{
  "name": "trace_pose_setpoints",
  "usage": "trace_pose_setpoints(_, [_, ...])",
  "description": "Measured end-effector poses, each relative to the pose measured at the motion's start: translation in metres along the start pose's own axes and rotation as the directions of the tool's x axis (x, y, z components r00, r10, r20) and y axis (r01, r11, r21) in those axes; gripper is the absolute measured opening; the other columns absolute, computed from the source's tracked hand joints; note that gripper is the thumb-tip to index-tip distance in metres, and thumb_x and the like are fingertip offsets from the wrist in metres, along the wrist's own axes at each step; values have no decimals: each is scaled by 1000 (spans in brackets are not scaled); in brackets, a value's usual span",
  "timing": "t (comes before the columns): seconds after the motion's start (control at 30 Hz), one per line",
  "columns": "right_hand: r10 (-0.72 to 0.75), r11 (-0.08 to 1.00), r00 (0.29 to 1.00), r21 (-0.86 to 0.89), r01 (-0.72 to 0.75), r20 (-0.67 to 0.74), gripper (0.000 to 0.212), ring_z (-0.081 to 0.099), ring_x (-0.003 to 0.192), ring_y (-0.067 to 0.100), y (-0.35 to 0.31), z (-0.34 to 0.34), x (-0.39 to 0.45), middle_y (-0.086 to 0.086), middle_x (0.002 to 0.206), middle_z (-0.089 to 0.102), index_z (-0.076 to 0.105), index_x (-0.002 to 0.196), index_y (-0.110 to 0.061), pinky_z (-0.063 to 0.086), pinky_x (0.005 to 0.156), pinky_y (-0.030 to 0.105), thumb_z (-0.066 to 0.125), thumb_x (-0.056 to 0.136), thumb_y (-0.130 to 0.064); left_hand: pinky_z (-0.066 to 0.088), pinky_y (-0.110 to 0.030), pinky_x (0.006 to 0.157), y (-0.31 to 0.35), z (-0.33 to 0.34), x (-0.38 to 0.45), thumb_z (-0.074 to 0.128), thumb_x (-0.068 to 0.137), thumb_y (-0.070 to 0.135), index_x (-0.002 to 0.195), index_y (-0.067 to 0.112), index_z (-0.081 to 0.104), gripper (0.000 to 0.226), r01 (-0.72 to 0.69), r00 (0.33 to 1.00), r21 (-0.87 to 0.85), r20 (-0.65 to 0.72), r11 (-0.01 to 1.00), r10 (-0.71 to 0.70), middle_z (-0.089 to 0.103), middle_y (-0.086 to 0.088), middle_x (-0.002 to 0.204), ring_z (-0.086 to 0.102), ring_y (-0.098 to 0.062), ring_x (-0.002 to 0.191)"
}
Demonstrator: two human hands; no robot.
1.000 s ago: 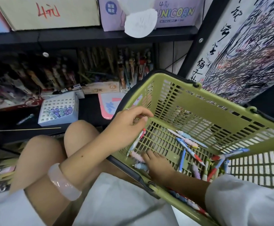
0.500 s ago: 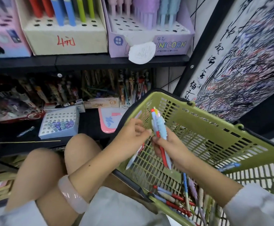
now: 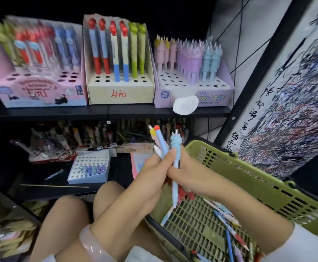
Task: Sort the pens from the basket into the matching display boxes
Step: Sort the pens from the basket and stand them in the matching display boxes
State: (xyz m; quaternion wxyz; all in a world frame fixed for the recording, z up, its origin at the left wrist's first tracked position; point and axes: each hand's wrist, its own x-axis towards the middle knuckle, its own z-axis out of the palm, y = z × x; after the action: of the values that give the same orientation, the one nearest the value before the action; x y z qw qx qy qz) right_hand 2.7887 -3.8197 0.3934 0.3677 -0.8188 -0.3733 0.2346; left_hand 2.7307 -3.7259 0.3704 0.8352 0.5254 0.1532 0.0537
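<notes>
At centre frame, both hands meet above the green basket (image 3: 267, 188). The left hand (image 3: 150, 178) curls around a small bunch of pens (image 3: 159, 142); the right hand (image 3: 188, 173) pinches a blue unicorn pen (image 3: 175, 148) upright. The purple unicorn display box (image 3: 192, 95) sits upper right on the shelf. Best to separate one pen, match its topper, then lower it straight into an empty hole.
</notes>
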Motion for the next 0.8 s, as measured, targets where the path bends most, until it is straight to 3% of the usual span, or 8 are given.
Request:
trace_pose_setpoints(0.07, [38, 981, 999, -190, -39, -8, 44, 63, 62, 14, -13, -4, 7, -1, 82, 64, 32, 123, -28, 55, 58, 35, 42, 84, -45, 53, -25, 74, 10, -3, 0, 46, 96, 26, 111, 16, 60, 23, -39, 999, -20, -14, 999, 39, 70, -8, 102, 67, -13, 93])
trace_pose_setpoints(0.13, [52, 926, 998, -372, -60, -32, 63, 57, 57, 13, -22, -7, 14, -4, 73, 62, 27, 130, -22, 47, 52, 30, 36, 76, -54, 52, -21, 60, 20, -7, 0, 44, 97, 26, 110, 16, 60, 23, -79, 997, -11, -15, 997, 79, 71, -8, 95, 69, -11, 80])
trace_pose_setpoints(0.23, [-28, 739, 990, -670, -75, -141, 83, 42, 51, 9, -31, -9, 21, -9, 61, 47, 16, 144, -23, 27, 45, 26, 26, 72, -63, 47, -32, 69, 32, -15, 1, 45, 97, 25, 107, 13, 62, 23, -125, 992, 27, -25, 992, 126, 71, -9, 91, 65, -20, 81])
trace_pose_setpoints(0.33, [-84, 607, 980, -789, -95, -182, 88, 37, 52, 12, -41, -10, 26, -11, 61, 38, 16, 144, -23, 24, 47, 27, 21, 69, -68, 52, -21, 62, 38, -22, 5, 46, 97, 23, 106, 15, 61, 19, -186, 982, 32, -27, 982, 187, 74, -1, 85, 70, -15, 79])
trace_pose_setpoints(0.47, [-50, 871, 998, -487, 55, 22, 34, 54, 57, 3, -48, -26, 33, -13, 69, 53, 36, 102, -45, 36, 50, 20, 46, 76, -64, 55, -24, 59, 51, -30, 8, 47, 96, 24, 100, 20, 62, 17, -232, 973, 34, -4, 972, 232, 73, -1, 82, 70, -16, 77])
trace_pose_setpoints(0.57, [-96, 992, 985, -91, 83, -142, 29, 52, 51, -1, -47, -42, 41, -9, 73, 60, 56, 113, -28, 40, 49, 12, 54, 88, -43, 55, -28, 49, 61, -34, 11, 49, 94, 25, 100, 14, 59, 16, -279, 960, 67, 0, 958, 280, 65, -1, 67, 61, -14, 53])
trace_pose_setpoints(0.67, [-20, 964, 959, 248, 93, -282, 14, 53, 50, 7, -47, -46, 49, -6, 65, 63, 65, 92, -16, 45, 49, 18, 55, 92, -27, 55, -33, 49, 64, -26, 14, 50, 93, 27, 106, 12, 57, 22, -289, 957, 137, 44, 947, 286, 63, 4, 64, 56, -16, 47])
trace_pose_setpoints(0.8, [-57, 944, 915, 277, 180, -400, 19, 60, 55, 7, -49, -53, 57, -6, 62, 65, 61, 77, -15, 51, 56, 19, 55, 93, -23, 48, -26, 41, 72, -18, 23, 47, 95, 34, 99, 12, 56, 23, -279, 960, 195, 38, 940, 277, 61, -10, 58, 54, -24, 40])
